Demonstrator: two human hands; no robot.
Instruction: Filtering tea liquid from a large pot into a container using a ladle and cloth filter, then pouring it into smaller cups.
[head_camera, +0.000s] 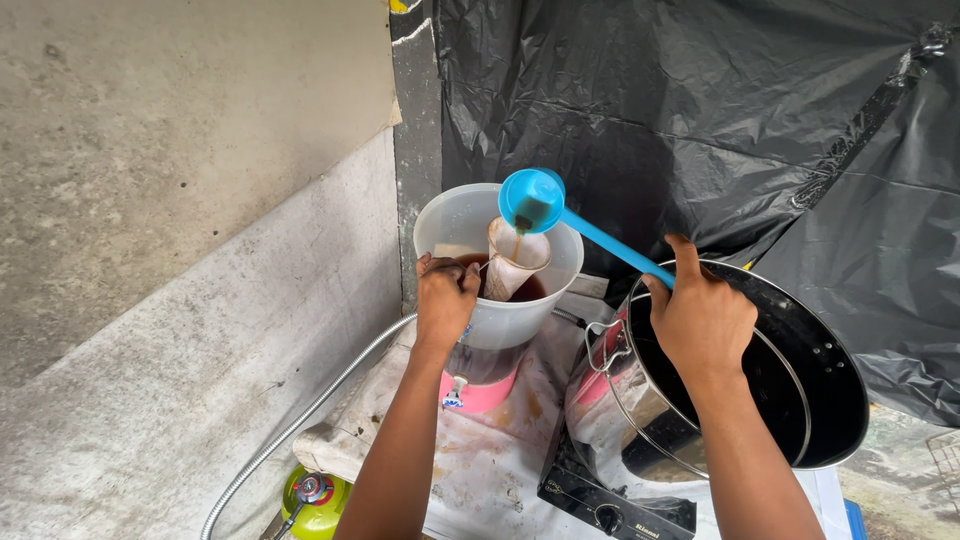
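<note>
Blue ladle (540, 205) clamped in right hand (700, 320), tipped over cloth strainer (515, 260) inside translucent jug (500, 300), pouring brown liquid. Left hand (445, 300) pinched shut, seemingly on strainer handle. Steel pot (740, 370) just beside.

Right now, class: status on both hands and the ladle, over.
Left hand grips strainer at jug rim. Right hand holds blue ladle, tipped, pouring brown liquid. Big pot alongside; nothing blocking.

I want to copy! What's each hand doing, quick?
Left hand: closed, holding the cloth strainer at the jug's rim.
Right hand: closed on the blue ladle.
</note>
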